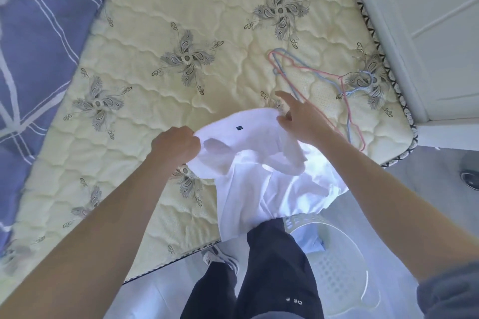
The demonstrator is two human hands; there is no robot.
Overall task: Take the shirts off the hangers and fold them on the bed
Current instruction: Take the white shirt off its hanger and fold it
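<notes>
Forearms: nearest my view, both bare, reaching in from 7 and 5 o'clock toward the middle.
Trousers: dark, straight below at 6 o'clock, with a striped shoe (pixel 221 259) on the pale floor beside them.
Shirt: white shirt (pixel 259 163), at frame centre, held up over the near edge of the bed; its upper part is spread between my two hands, its lower part hangs down past the mattress edge toward my legs. A small dark label (pixel 239 127) shows near the top.
Left hand: left hand (pixel 178 145), fist closed tight on the shirt's edge at the 9 o'clock side of the cloth.
Right hand: right hand (pixel 298 116), pinching the shirt's top edge at its 2 o'clock side, with the index finger stuck out straight toward 11 o'clock.
Hangers: pink hanger (pixel 318 71) and blue hanger (pixel 285 77), bare, lying overlapped on the mattress at 2 o'clock from the shirt, just beyond my right hand; I cannot tell if the hand touches them.
Bed: mattress (pixel 155 21), cream quilted with grey flower motifs, filling the upper frame.
Bedding: blue cover (pixel 33 33) with white lines, at 10 o'clock.
Basket: white perforated basket (pixel 334 261) on the floor at 5 o'clock, white cloth in it.
Furniture: white panel (pixel 427 21) at 1 o'clock, beside the mattress.
</notes>
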